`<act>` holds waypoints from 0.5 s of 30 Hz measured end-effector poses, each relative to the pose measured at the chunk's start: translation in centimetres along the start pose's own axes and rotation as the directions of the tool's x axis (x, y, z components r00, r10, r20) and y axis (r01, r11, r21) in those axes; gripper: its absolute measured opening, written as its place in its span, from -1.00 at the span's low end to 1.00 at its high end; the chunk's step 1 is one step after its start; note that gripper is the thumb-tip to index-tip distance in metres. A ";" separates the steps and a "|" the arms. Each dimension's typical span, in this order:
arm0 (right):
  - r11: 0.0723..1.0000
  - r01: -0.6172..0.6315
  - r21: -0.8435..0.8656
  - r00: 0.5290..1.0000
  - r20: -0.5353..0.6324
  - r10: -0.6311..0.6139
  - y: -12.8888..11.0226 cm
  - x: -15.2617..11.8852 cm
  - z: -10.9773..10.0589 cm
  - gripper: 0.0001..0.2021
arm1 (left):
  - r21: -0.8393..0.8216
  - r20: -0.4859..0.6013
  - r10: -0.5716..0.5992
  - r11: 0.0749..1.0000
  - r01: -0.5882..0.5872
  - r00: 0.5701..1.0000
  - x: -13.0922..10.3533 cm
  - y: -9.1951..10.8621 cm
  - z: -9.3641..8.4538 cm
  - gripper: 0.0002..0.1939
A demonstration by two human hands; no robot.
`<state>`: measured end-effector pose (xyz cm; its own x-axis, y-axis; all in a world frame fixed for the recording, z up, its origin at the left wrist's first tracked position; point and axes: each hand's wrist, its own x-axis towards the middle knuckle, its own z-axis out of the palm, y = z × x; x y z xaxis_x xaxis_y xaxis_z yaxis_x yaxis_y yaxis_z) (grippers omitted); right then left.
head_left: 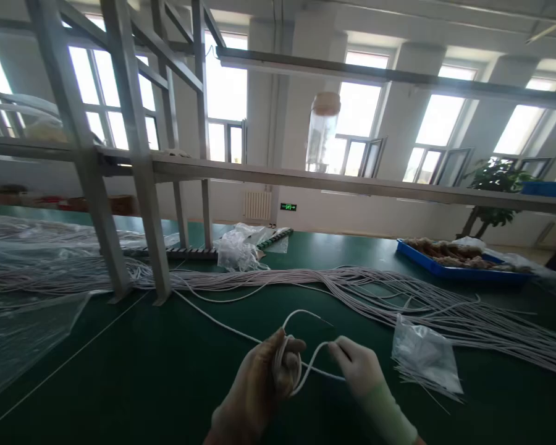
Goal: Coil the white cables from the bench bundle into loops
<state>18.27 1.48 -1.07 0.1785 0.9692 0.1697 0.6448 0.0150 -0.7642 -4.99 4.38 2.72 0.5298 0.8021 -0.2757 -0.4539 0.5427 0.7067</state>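
Head view looks down on a dark green table [134, 371], where two gloved hands work close together near the lower edge. Left hand [264, 377] is curled shut around a small coil of white cord [287, 364], the loops wound about its fingers. Right hand [356, 368] sits just beside it, fingertips pinched on the same cord where it leaves the coil. A loose loop of the cord arches up between and above the two hands, and its long tail runs away to the left across the table.

Beyond the hands, a thick bundle of cords [398, 296] lies spread across the table from left to right. A small clear plastic bag [424, 355] rests on the table to the right of the right hand, near it but not touching; thin strands show beneath its lower edge, though what is inside is too blurred to tell. Farther back on the right stands a shallow blue tray [445, 267], filled with brownish pieces whose kind cannot be made out. A crumpled clear bag [236, 250] sits at the middle of the table's far side, contents unclear. Clear plastic sheeting [23, 321] covers the left part of the table. A grey metal frame [139, 185] stands on the table at left, with a clear bottle [322, 133] resting on its rail.
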 end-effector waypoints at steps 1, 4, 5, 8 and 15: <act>1.000 0.008 -0.008 1.000 -0.021 -0.008 -0.9 1.0 0.0 -0.70 | 0.083 0.022 -0.044 0.996 0.042 0.999 0.0 -0.2 0.2 -0.74; 0.999 0.035 -0.016 0.999 -0.039 -0.036 -3.5 2.3 0.5 -0.72 | 0.259 0.006 -0.140 0.957 0.133 0.990 0.3 -0.6 0.6 -0.64; 0.999 0.049 -0.017 0.998 -0.038 -0.050 -4.2 2.1 0.8 -0.73 | 0.282 -0.029 -0.142 0.949 0.145 0.989 0.4 -0.7 0.6 -0.69; 0.996 0.089 -0.011 0.995 0.035 -0.089 -5.7 -0.3 2.1 -0.77 | 0.330 -0.147 -0.061 0.938 0.107 0.987 0.6 -1.2 0.1 -0.74; 0.995 -0.024 0.098 0.919 0.394 -0.017 -3.6 -6.6 7.2 -0.77 | 0.045 -0.219 0.114 0.993 -0.107 0.969 0.9 -0.3 -1.1 -0.84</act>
<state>9.38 -3.21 -3.91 -0.1397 0.9872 -0.0766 0.5647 0.0159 -0.8251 -5.17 5.19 1.58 0.3050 0.8938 -0.3287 -0.4752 0.4420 0.7608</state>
